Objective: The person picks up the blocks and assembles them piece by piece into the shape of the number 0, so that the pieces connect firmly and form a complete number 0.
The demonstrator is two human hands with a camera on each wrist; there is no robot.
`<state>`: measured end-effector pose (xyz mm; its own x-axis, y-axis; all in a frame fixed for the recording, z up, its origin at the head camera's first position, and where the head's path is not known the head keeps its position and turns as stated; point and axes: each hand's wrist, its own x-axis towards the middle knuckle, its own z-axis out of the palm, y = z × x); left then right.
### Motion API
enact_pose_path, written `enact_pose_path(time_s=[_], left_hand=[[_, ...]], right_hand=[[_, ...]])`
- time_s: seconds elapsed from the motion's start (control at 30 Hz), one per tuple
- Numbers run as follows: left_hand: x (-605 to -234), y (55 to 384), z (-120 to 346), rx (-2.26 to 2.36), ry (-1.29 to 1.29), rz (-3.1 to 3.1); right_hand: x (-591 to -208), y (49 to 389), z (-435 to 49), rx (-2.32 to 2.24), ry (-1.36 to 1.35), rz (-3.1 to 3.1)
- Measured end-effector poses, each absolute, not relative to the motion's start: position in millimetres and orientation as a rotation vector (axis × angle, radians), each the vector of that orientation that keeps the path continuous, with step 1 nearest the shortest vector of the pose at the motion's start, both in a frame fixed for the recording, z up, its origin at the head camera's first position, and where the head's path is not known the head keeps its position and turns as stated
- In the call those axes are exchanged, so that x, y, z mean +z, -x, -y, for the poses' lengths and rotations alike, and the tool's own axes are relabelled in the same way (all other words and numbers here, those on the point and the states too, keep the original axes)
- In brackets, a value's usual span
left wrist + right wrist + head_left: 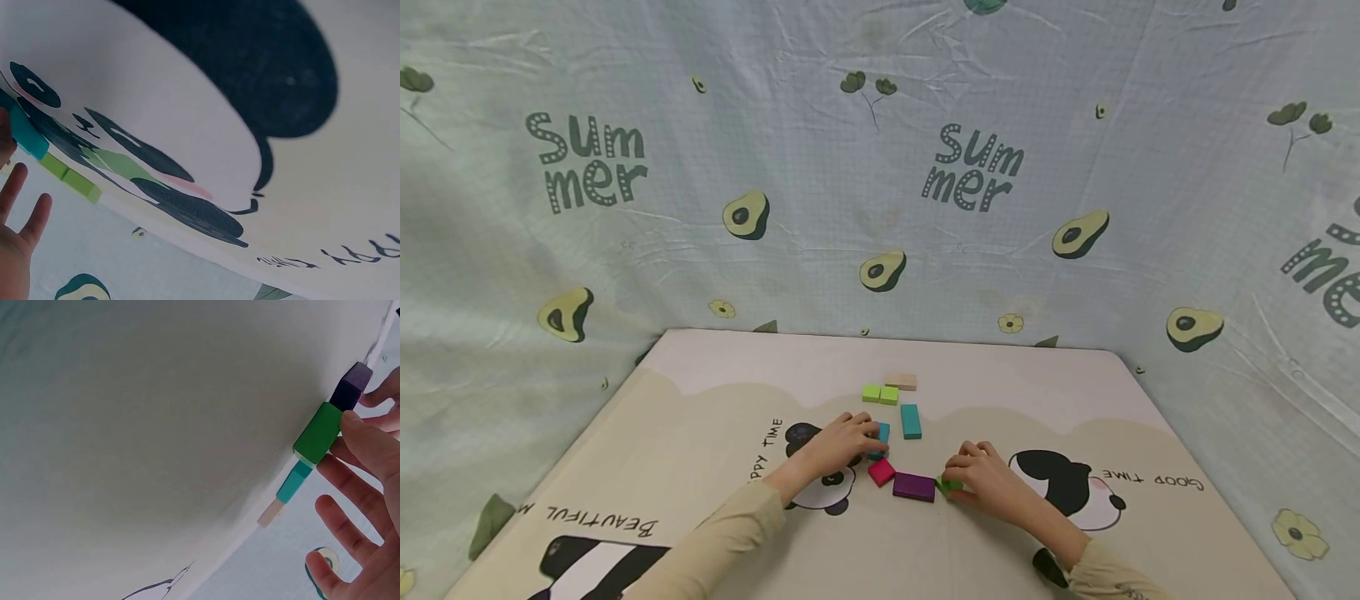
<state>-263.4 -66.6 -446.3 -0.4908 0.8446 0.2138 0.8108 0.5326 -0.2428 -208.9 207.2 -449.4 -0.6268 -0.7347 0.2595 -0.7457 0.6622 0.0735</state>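
In the head view my left hand [847, 442] pinches a teal block [883, 433], which its thumb and fingers partly cover. The left wrist view shows the end of that teal block [31, 134] against a finger, with two other fingers held away from it. My right hand [985, 479] grips a green block [949, 486] at the right end of a purple block [914, 487]. In the right wrist view the thumb presses one side of the green block [317, 434], with fingers behind it. A red block [882, 472] lies between the teal and purple ones.
Farther back are a second teal block [911, 422], two lime blocks [880, 394] side by side and a pale wood-coloured block [901, 382]. The table [700, 417] bears panda prints and lettering. A curtain [820, 167] with avocado prints hangs behind it.
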Motion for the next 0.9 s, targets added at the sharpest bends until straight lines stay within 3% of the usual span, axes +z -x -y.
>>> enact_pose_path(time_s=[0.9], left_hand=[[-448.8, 266.3, 69.5, 0.160, 1.405, 2.412]], right_hand=[[-451.5, 209.8, -207.8, 0.047, -1.186, 2.598]])
